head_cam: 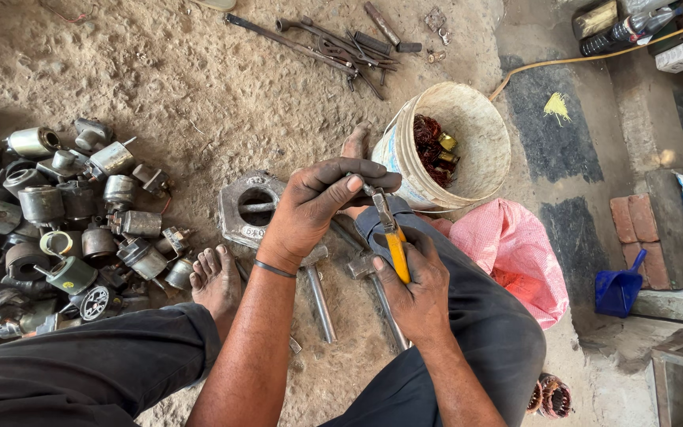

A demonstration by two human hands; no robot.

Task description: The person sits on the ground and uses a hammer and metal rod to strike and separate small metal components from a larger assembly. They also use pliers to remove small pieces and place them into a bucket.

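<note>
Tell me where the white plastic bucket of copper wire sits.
The white plastic bucket stands on the dirt floor right of centre in the head view, just beyond the right hand, beside the pink mesh sack.

This is a rough repair workshop, probably for motor or starter parts, with the work done seated on a bare dirt floor [223,87]. At the left of the frame lies a heap of greasy metal cylinders and housings [57,221]. Spanners and other hand tools [333,43] are scattered at the top centre. A pale bucket [480,142] right of centre holds what look like copper windings, and hammers [318,292] lie in the dust.
</note>
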